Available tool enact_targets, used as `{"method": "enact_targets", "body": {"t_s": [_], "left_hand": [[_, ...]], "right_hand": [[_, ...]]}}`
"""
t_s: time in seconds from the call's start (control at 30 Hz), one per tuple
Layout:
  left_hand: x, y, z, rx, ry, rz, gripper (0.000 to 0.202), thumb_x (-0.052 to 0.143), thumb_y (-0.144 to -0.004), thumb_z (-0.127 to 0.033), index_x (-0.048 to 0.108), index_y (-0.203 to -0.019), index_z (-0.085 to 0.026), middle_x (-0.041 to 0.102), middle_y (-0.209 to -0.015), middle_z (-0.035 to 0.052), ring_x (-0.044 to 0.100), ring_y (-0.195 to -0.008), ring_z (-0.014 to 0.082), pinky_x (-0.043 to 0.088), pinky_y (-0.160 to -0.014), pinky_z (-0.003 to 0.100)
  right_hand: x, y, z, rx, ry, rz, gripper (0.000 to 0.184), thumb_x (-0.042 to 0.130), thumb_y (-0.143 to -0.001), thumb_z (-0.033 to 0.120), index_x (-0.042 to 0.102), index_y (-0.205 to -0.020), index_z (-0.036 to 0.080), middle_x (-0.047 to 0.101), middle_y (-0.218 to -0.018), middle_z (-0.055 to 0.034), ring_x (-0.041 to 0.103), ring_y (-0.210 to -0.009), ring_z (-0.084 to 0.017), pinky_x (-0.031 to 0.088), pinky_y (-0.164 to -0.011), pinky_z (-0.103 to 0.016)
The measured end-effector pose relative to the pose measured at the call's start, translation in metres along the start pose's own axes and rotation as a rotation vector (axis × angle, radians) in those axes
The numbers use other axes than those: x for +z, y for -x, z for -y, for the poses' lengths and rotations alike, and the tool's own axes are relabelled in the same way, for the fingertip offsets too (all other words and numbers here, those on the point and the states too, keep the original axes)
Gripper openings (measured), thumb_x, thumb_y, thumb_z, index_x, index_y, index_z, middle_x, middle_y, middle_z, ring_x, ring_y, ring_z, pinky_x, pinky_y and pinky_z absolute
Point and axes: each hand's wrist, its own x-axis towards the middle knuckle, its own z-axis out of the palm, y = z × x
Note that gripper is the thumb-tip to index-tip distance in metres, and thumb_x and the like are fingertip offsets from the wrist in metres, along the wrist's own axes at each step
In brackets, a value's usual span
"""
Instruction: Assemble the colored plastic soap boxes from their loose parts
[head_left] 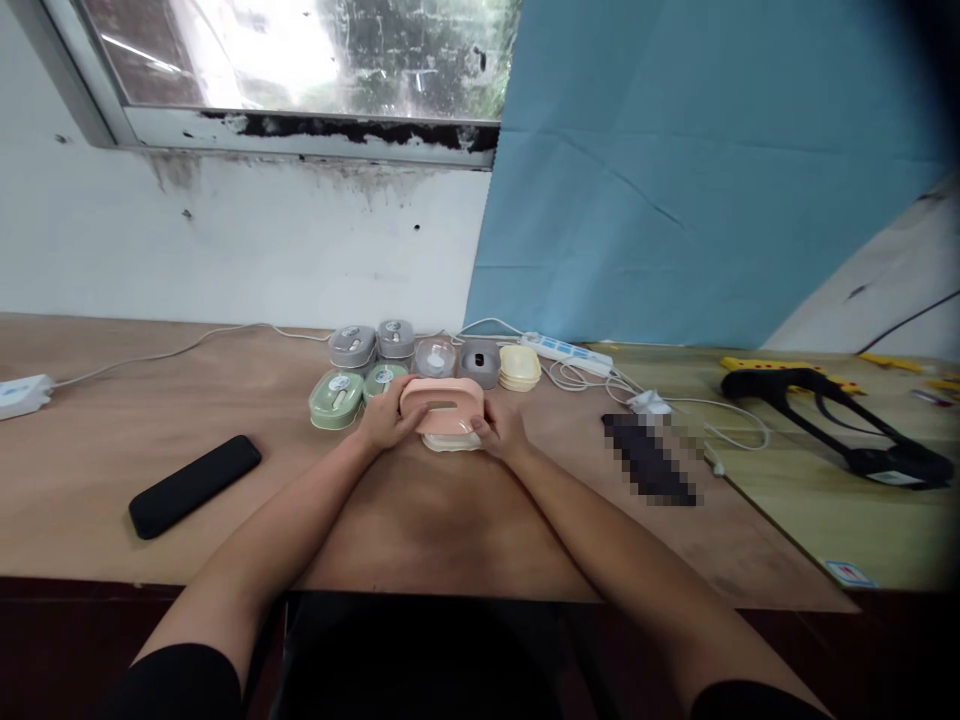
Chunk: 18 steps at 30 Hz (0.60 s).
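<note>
My left hand [386, 415] and my right hand [501, 428] grip a pink plastic box part [450, 392] from its two sides. It is oval and tilted toward me, with a long slot showing in its face. Below it is a pale, see-through piece [450, 442]; I cannot tell whether the two touch. Beyond my left hand stand green lidded boxes [335, 398] and grey lidded boxes [352, 345] with round stickers. Behind the pink part are a clear-topped pinkish box [435, 358], an open grey box [480, 362] and stacked cream-yellow pieces [519, 367].
A black phone-like slab [195, 487] lies on the left of the brown-covered table [450, 545]. White power strips [566, 353] with loose cables run along the back. At right are a blurred-out dark item [649, 460] and a black strap-like frame [832, 420].
</note>
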Motion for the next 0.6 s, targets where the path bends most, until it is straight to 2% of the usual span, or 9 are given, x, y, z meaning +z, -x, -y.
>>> {"method": "enact_targets", "body": {"t_s": [0.2, 0.33, 0.4, 0.5, 0.6], "left_hand": [[0.005, -0.003, -0.002, -0.039, -0.023, 0.16, 0.053, 0.043, -0.091, -0.048, 0.041, -0.135, -0.018, 0.064, -0.117, 0.0114, 0.064, -0.099, 0.026, 0.05, -0.083, 0.038], [0.009, -0.003, 0.002, -0.082, -0.069, 0.222, 0.065, 0.043, -0.091, -0.051, 0.031, -0.143, -0.015, 0.068, -0.094, 0.0075, 0.065, -0.085, 0.0245, 0.049, -0.074, 0.035], [0.01, -0.004, 0.003, -0.079, -0.066, 0.243, 0.064, 0.043, -0.091, -0.052, 0.033, -0.143, -0.016, 0.068, -0.085, 0.005, 0.065, -0.08, 0.0229, 0.048, -0.07, 0.033], [0.009, -0.005, 0.001, -0.074, -0.062, 0.266, 0.06, 0.042, -0.091, -0.054, 0.039, -0.139, -0.018, 0.067, -0.084, 0.0046, 0.064, -0.078, 0.0222, 0.046, -0.066, 0.031], [0.007, -0.006, 0.0, -0.091, -0.062, 0.311, 0.062, 0.041, -0.091, -0.055, 0.037, -0.14, -0.018, 0.068, -0.083, 0.0044, 0.064, -0.077, 0.0224, 0.045, -0.064, 0.03]], "right_hand": [[-0.01, 0.002, -0.002, 0.1, 0.113, -0.028, 0.044, 0.044, -0.085, 0.054, 0.047, -0.057, 0.02, 0.051, -0.053, -0.0011, 0.044, -0.051, -0.013, 0.028, -0.051, -0.027], [-0.01, -0.006, -0.007, 0.213, 0.171, -0.045, 0.045, 0.043, -0.085, 0.051, 0.047, -0.053, 0.02, 0.049, -0.049, -0.0009, 0.043, -0.05, -0.014, 0.023, -0.05, -0.027], [-0.009, -0.009, -0.011, 0.262, 0.181, -0.025, 0.047, 0.042, -0.086, 0.052, 0.047, -0.052, 0.02, 0.049, -0.049, -0.0013, 0.043, -0.05, -0.014, 0.022, -0.05, -0.028], [-0.011, -0.012, -0.016, 0.318, 0.182, 0.028, 0.051, 0.036, -0.089, 0.052, 0.051, -0.053, 0.02, 0.053, -0.052, -0.0028, 0.045, -0.051, -0.015, 0.022, -0.05, -0.028], [-0.013, -0.014, -0.019, 0.392, 0.193, 0.131, 0.053, 0.033, -0.091, 0.053, 0.054, -0.055, 0.019, 0.058, -0.056, -0.005, 0.049, -0.054, -0.016, 0.022, -0.051, -0.028]]}}
